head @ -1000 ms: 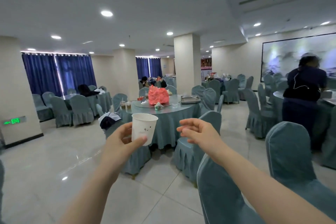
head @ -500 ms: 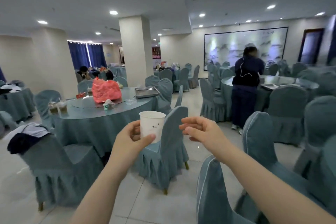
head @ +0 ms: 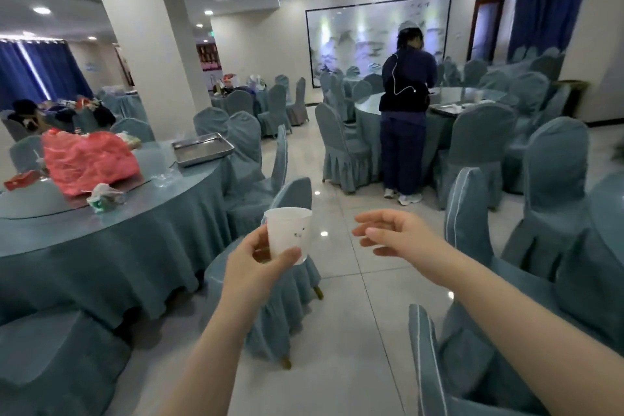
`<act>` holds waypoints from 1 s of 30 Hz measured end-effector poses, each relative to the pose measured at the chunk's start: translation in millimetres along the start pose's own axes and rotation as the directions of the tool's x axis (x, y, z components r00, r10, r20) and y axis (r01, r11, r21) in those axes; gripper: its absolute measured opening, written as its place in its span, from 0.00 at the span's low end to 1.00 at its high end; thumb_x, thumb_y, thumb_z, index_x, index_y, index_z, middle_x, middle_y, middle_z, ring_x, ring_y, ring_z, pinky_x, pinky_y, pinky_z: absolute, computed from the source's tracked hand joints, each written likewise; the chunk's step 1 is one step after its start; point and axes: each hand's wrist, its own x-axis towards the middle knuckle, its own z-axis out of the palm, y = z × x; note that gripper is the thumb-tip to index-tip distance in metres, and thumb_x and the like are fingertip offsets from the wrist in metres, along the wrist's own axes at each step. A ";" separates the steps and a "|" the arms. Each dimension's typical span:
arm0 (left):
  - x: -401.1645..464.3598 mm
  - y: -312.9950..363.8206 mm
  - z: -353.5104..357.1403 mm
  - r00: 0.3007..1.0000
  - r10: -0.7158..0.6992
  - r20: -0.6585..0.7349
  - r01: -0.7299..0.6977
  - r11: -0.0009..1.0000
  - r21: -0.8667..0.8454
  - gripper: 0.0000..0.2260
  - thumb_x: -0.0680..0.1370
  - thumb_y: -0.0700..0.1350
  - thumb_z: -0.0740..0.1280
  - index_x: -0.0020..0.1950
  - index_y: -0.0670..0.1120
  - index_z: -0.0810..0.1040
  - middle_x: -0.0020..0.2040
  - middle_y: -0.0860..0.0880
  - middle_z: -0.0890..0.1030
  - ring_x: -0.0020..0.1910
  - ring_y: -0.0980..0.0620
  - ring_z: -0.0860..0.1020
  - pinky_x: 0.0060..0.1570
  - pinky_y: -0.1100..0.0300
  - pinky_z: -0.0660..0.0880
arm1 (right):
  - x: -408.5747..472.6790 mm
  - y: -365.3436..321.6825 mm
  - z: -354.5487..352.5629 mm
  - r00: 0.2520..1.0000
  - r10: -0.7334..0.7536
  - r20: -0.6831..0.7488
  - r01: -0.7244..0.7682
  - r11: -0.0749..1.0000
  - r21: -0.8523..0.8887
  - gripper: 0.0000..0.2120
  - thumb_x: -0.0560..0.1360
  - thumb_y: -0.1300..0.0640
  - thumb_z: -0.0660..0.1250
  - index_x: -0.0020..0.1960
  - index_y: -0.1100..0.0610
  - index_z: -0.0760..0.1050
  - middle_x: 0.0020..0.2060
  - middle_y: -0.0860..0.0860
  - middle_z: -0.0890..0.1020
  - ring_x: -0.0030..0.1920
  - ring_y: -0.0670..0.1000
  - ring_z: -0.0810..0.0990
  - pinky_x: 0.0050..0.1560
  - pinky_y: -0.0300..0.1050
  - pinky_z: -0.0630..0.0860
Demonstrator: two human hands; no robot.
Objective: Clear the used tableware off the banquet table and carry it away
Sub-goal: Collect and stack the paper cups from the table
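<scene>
So the left hand (head: 251,267) has its grip wrapped around a small white paper cup (head: 288,235), held upright in mid-air over the tiled aisle, just past the round teal-clothed bench (head: 101,247). Right hand (head: 395,235) is free, fingers loose and apart. I'd say keep the cup level while walking, and steer between the teal-covered chairs (head: 472,220) without clipping one.

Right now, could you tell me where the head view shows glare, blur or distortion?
Head view: ceiling-light reflections glare on the floor tiles; wide-angle bending tilts the pillar; the right hand is slightly motion-blurred, while the paper cup in the left hand reads fairly sharp.
</scene>
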 end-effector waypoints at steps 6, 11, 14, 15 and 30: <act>108.5 -57.7 20.9 0.977 -0.055 0.205 0.063 0.998 -0.031 0.20 0.68 0.44 0.76 0.57 0.57 0.77 0.50 0.55 0.83 0.50 0.56 0.81 0.47 0.62 0.77 | 82.1 44.0 -6.0 0.979 0.112 -0.169 -0.098 0.991 0.088 0.10 0.78 0.60 0.64 0.58 0.52 0.78 0.49 0.47 0.85 0.51 0.48 0.83 0.54 0.45 0.79; 201.8 -81.7 37.2 0.932 -0.030 0.360 0.048 0.998 -0.039 0.18 0.67 0.44 0.77 0.52 0.59 0.79 0.48 0.58 0.84 0.48 0.60 0.82 0.40 0.68 0.76 | 131.1 77.5 -12.0 0.938 0.198 -0.283 -0.158 0.975 0.158 0.10 0.78 0.60 0.64 0.59 0.53 0.77 0.50 0.48 0.85 0.51 0.49 0.84 0.55 0.47 0.79; 252.4 -91.7 61.0 0.906 -0.021 0.422 0.050 0.997 -0.056 0.17 0.68 0.45 0.76 0.52 0.59 0.78 0.48 0.60 0.83 0.47 0.61 0.81 0.44 0.66 0.76 | 147.5 92.4 -33.2 0.900 0.240 -0.364 -0.193 0.968 0.163 0.10 0.78 0.60 0.64 0.59 0.54 0.77 0.50 0.49 0.85 0.51 0.50 0.84 0.54 0.47 0.78; 265.4 -93.9 73.9 0.893 -0.020 0.449 0.053 0.997 -0.060 0.17 0.68 0.45 0.76 0.53 0.59 0.78 0.47 0.62 0.83 0.46 0.62 0.81 0.43 0.67 0.76 | 149.3 97.7 -42.9 0.884 0.257 -0.391 -0.205 0.964 0.170 0.10 0.78 0.60 0.65 0.58 0.54 0.77 0.50 0.49 0.85 0.50 0.50 0.84 0.54 0.46 0.78; 418.1 -79.3 351.3 0.610 0.076 0.789 0.046 0.990 -0.131 0.19 0.71 0.49 0.74 0.60 0.53 0.78 0.54 0.56 0.82 0.52 0.56 0.80 0.47 0.62 0.73 | 173.4 190.2 -210.1 0.462 0.378 -0.803 -0.256 0.923 0.287 0.10 0.75 0.63 0.67 0.55 0.53 0.79 0.50 0.50 0.85 0.50 0.51 0.84 0.53 0.47 0.77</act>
